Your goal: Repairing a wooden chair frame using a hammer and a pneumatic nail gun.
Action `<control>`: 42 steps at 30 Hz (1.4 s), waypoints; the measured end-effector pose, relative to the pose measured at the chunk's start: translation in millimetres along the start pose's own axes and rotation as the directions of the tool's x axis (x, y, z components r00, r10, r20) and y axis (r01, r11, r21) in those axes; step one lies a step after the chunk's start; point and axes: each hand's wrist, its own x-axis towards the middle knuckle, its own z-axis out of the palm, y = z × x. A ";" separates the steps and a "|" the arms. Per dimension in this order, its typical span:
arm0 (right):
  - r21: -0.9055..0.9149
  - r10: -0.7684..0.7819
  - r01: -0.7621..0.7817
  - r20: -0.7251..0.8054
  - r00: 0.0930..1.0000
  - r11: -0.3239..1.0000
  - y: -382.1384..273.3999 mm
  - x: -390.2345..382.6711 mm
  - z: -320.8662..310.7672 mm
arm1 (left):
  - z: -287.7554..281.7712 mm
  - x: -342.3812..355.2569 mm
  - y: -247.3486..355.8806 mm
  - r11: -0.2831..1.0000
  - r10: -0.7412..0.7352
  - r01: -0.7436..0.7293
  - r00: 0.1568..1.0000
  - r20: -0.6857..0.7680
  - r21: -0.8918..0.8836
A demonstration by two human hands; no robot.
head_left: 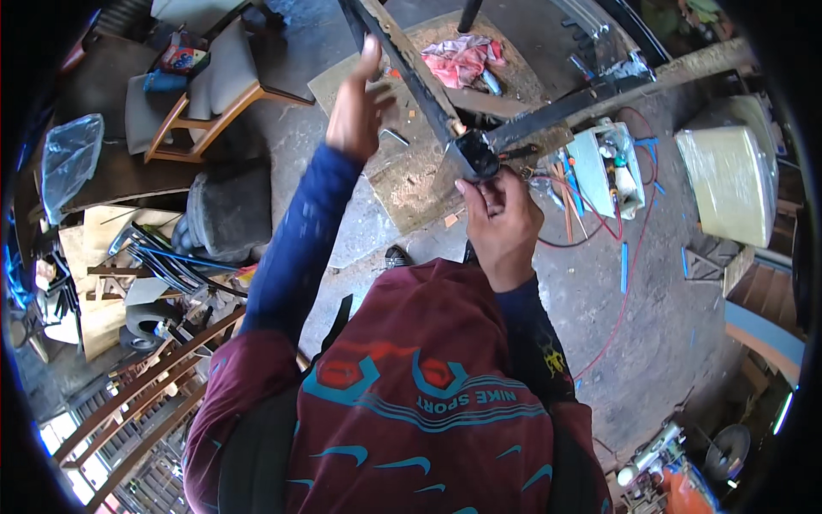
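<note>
A wooden frame with dark strips along its bars [411, 77] stands in front of me, its nearest corner toward my body. My right hand [505, 227] is closed at that corner, with thumb and fingertips pinching the lower edge of a dark grey and black piece of covering [469, 159]. Whether it is cloth or vinyl I cannot tell. My left hand [354, 116] is beside the frame's left bar, thumb raised and fingers apart, holding nothing. Its fingers are slightly blurred.
Below the frame lies a worn board [402, 188] with a pink and white rag [462, 62]. To the right are a white tool box [604, 171], a red hose [618, 330] and a wrapped cushion [723, 184]. Chairs [218, 86] stand at the left.
</note>
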 end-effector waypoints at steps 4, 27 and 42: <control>-0.226 -0.002 0.024 0.098 0.995 0.974 15.4 -3.5 13.9 | 25.8 64.5 3.0 0.989 -0.031 0.038 0.998 0.049 -0.144; -0.333 -0.053 0.128 0.226 0.973 0.934 16.9 8.0 -1.9 | 62.5 57.8 -5.0 0.934 -0.029 -0.048 0.978 -0.209 -0.354; -0.324 -0.033 0.097 0.199 0.979 0.941 15.1 16.8 10.9 | 62.3 52.1 -1.6 0.919 -0.036 -0.048 0.979 -0.202 -0.392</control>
